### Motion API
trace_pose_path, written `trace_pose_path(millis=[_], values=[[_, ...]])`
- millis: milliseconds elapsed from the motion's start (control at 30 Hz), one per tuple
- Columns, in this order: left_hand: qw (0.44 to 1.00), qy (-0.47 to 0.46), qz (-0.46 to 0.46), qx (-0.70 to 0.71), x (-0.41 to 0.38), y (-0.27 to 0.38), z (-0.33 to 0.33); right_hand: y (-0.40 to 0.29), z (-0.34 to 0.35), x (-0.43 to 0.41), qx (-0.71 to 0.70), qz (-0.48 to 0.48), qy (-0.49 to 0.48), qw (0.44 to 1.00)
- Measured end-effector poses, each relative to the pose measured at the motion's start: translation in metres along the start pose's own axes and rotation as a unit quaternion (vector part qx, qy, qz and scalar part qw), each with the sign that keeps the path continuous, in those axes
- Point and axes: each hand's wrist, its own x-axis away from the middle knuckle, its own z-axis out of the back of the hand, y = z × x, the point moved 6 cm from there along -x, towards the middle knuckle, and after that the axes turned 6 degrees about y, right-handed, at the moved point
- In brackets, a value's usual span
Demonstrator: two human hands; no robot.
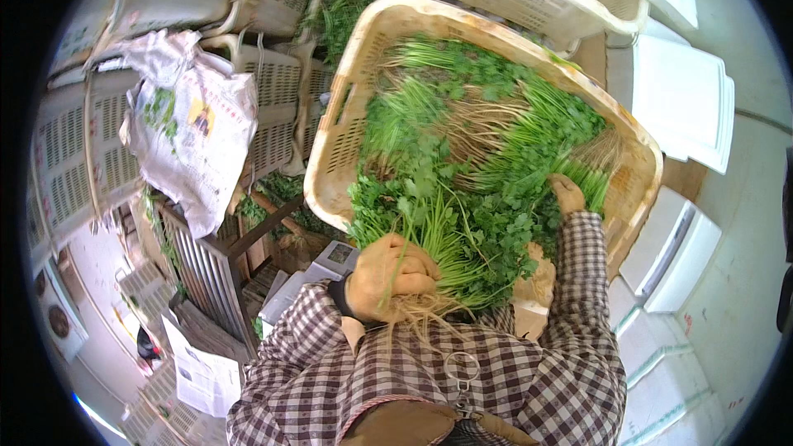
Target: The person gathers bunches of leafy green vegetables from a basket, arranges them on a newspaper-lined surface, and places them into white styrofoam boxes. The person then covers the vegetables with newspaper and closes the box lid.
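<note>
A large pale plastic crate [337, 155] with slotted walls stands before me, holding several bunches of green herbs [539, 130], cilantro by their leaves, with long pale roots. My left hand [393, 275] is closed round the root ends of a cilantro bunch [446, 254] at the crate's near edge, close to my checked apron; its leaves spread over the crate. Inside the crate at the right, my right hand [567, 193] touches the stems and leaves of another bunch [588, 176]. Its fingers are partly hidden by the greens, so its hold is unclear.
Stacked slotted crates [272, 87] stand at the left, with a crumpled printed sack [198, 130] over them. A dark metal rack [204, 272] and a digital scale [328, 263] are at lower left. White foam boxes [669, 254] and lids [678, 96] line the right.
</note>
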Motion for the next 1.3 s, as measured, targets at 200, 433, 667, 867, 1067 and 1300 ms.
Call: trace_pose_path(millis=[200, 433, 667, 867, 1067, 1300], values=[[0.994, 0.009, -0.076, -0.083, 0.01, 0.05, 0.03, -0.326, -0.063, 0.138, 0.005, 0.431, -0.095, 0.897], [0.989, 0.128, -0.067, 0.021, 0.053, 0.049, 0.063, -0.327, -0.312, 0.238, 0.192, 0.288, -0.771, 0.535], [0.923, 0.372, 0.059, 0.081, 0.128, 0.02, 0.081, -0.257, -0.362, 0.23, 0.289, 0.026, -0.781, 0.553], [0.755, 0.588, 0.126, 0.262, 0.254, 0.025, 0.206, -0.396, -0.471, 0.262, 0.322, 0.272, -0.624, 0.658], [0.602, 0.764, 0.018, 0.233, 0.423, -0.017, 0.329, -0.506, -0.616, 0.319, 0.427, 0.437, -0.387, 0.691], [0.353, 0.826, 0.183, 0.399, 0.56, -0.176, 0.235, -0.448, -0.663, 0.335, 0.622, 0.4, -0.286, 0.61]])
